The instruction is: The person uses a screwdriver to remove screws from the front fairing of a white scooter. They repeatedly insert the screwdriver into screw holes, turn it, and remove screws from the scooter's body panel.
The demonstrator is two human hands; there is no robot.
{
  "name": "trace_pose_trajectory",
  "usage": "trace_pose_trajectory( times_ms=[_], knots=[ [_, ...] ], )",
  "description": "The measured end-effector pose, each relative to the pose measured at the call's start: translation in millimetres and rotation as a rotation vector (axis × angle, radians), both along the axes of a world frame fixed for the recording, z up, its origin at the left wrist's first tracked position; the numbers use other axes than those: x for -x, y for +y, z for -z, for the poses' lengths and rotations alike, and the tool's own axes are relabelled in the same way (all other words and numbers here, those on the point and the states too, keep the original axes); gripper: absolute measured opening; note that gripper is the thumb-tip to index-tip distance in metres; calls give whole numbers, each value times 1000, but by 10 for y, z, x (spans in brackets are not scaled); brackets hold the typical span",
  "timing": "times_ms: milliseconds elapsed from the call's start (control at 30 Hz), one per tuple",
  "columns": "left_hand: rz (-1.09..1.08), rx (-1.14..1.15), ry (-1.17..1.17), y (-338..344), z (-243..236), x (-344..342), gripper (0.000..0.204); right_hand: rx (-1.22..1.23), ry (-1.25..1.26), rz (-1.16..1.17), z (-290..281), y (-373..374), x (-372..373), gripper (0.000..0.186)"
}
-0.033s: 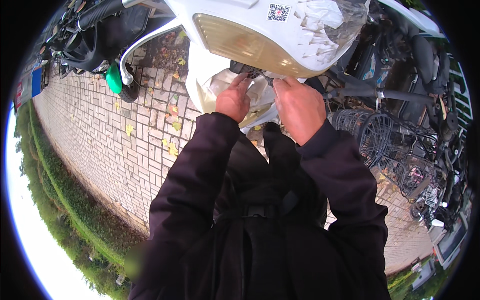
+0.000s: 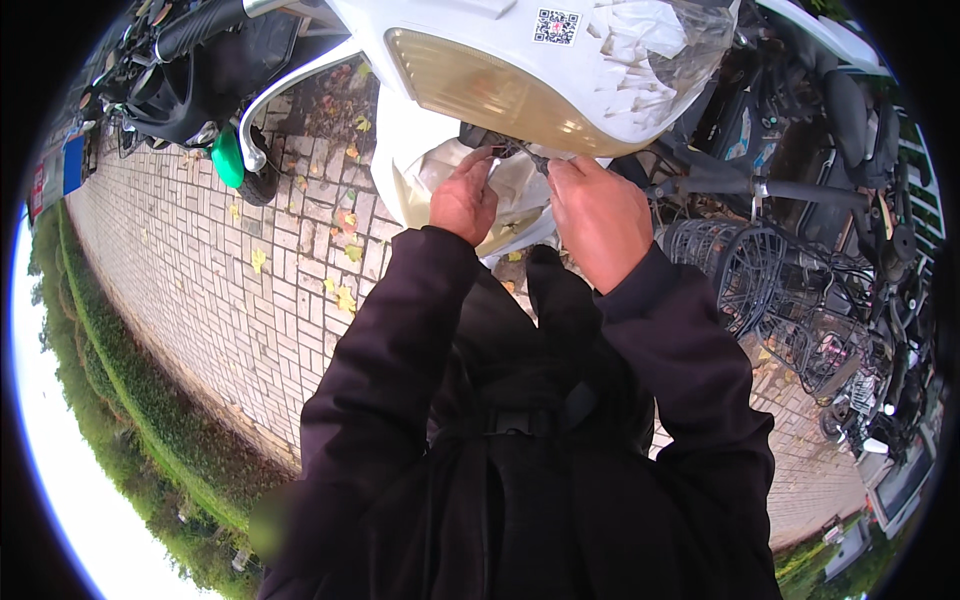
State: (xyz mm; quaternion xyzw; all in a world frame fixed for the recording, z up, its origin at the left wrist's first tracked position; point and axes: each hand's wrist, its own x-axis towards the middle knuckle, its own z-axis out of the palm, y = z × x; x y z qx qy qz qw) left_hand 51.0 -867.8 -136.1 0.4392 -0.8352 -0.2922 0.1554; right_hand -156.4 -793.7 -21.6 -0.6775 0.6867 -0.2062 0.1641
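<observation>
A white scooter front panel [image 2: 480, 40] with a yellowed clear lamp strip [image 2: 480, 90] overhangs a dark opening lined by pale plastic [image 2: 410, 150]. My left hand [image 2: 463, 205] reaches into this opening, fingers bent around something small and thin that I cannot make out. My right hand [image 2: 598, 220] is pinched on a dark wire or connector [image 2: 532, 152] at the opening's right side, just below the lamp; its fingertips are partly hidden. Above the lamp are a square black-and-white sticker [image 2: 556, 26] and a cracked, peeling patch [image 2: 650, 60].
Parked two-wheelers [image 2: 175, 95] stand at left, one with a green part [image 2: 228, 158]. Wire baskets [image 2: 750, 270], metal tubes and more bikes crowd the right. Brick paving [image 2: 200, 250] with fallen leaves surrounds the scooter, bordered by a hedge [image 2: 130, 400]. My dark-clad legs are below.
The fingers of my left hand have shifted slightly at the opening, and my right hand has turned very slightly. The scooter and surroundings look the same.
</observation>
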Motion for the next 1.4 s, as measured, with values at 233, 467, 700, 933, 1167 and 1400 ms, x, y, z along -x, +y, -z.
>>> trace_pose_trajectory(
  times_ms=[233, 467, 700, 933, 1167, 1400],
  knots=[
    [-191, -78, 187, -26, -60, -156, 31, -42, 25, 2, -17, 9, 73, 20],
    [-529, -1305, 778, 301, -578, 115, 47, 36, -151, 124, -273, 401, -106, 32],
    [-512, -1554, 796, 655, -776, 30, 20, -7, -391, -20, -284, 897, -357, 45],
    [-382, -1324, 637, 901, -729, -613, 7, 102, -168, -109, 352, 109, -183, 40],
    [-367, -1234, 590, 1074, -679, -942, 6, -103, 156, -254, 1031, -602, -366, 65],
    [-429, -1204, 546, 1114, -611, -1008, 7, -139, 102, -424, 1048, -728, -167, 62]
  ],
)
